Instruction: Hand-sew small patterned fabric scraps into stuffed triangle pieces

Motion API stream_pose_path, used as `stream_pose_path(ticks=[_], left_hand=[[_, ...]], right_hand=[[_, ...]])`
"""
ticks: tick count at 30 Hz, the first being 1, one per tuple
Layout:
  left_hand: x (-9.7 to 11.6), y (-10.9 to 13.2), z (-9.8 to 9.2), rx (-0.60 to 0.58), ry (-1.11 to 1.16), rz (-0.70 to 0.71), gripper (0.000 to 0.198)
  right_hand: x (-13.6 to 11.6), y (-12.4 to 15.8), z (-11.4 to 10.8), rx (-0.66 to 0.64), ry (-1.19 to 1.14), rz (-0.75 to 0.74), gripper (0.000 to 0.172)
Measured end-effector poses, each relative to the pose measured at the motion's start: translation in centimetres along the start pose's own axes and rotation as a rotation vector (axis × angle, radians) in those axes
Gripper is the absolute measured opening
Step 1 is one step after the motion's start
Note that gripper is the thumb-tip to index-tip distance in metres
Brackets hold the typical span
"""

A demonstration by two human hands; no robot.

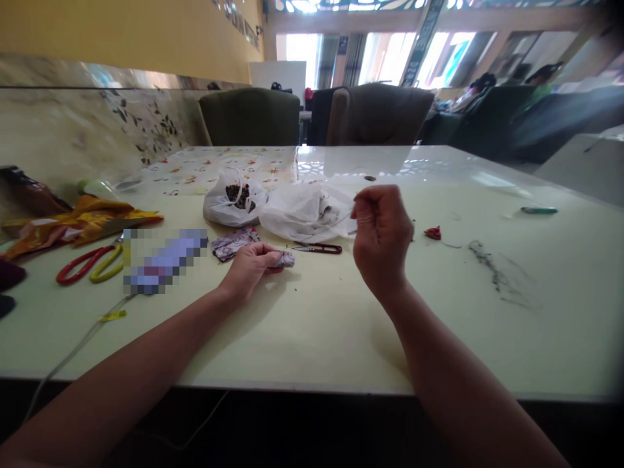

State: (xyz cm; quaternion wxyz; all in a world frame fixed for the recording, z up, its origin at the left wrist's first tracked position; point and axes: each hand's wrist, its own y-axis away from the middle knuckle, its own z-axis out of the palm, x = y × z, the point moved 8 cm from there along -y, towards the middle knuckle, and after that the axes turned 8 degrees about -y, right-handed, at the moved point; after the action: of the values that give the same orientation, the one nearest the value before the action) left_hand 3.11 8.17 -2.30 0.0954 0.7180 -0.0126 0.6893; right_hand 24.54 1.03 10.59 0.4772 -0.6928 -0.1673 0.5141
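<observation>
My left hand [251,266] is closed, thumb and fingers pinching a small piece of pale patterned cloth [285,260] just above the table. Raised to the right, my right hand [383,240] has its fingers curled in a pinch. A thin thread [336,226] seems to run between the cloth and the right fingertips; whether a needle is there I cannot tell. Behind the left hand lies a folded patterned cloth [233,243] with some red on it. Thread snips [319,248] with a dark handle rest between the two hands.
White plastic bags [305,211] stand behind, one holding dark bits [238,197]. Scissors [90,265], a blurred-out device [166,263] with a cable and orange cloth [88,221] lie left. A red scrap [433,233], tangled threads [494,270] and a green object [539,210] lie right.
</observation>
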Motion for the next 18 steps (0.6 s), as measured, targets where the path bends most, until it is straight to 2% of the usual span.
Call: stream_pose_path(ticks=[2,5,8,10,13,18], left_hand=[[0.2,0.1,0.2,-0.025,0.022,0.014,0.023],[0.6,0.5,0.8,-0.081,0.051,0.041,0.023],[0.8,0.8,1.2,-0.120,0.041,0.049,0.027],[0.9,1.0,1.2,-0.119,0.028,0.046,0.029],[0.9,1.0,1.1,-0.113,0.034,0.040,0.029],[0.9,0.7,0.7,-0.084,0.018,0.044,0.031]], right_hand=[[2.0,0.5,1.8,-0.163,-0.109,0.205,0.013],[5.0,2.9,4.9,-0.428,-0.174,0.529,0.009],[6.4,5.6,7.2,-0.651,-0.146,0.718,0.014],[6.3,6.9,8.2,-0.771,-0.172,0.756,0.019],[5.8,7.0,8.5,-0.801,-0.150,0.693,0.022],[5.8,5.5,7.2,-0.589,-0.075,0.600,0.014]])
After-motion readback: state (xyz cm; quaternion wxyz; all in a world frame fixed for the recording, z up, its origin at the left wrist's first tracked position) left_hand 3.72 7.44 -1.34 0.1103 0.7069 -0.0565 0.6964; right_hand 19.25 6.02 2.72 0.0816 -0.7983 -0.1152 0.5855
